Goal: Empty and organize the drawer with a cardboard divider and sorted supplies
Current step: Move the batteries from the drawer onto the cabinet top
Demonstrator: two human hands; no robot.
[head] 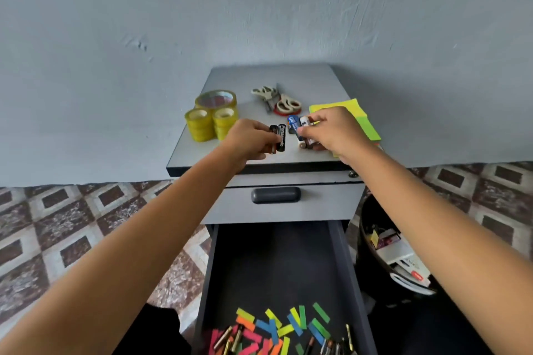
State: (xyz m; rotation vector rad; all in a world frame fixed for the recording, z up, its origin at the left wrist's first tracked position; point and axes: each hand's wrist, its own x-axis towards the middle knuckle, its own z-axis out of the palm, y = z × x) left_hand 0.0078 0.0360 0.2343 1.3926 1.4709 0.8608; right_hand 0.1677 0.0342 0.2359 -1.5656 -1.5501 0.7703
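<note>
The open drawer's near end is cut off by the frame, so its coloured paper strips and pens cannot be counted. Near the front edge of the cabinet top, the left hand pinches two black batteries. The right hand grips blue and white batteries, its fingers hiding their number. Behind lie two scissors, with tape rolls at the left edge and sticky notes at the right edge.

Tape rolls, scissors and notepad crowd the counter's middle; its back and the drawer's upper half lie bare.
</note>
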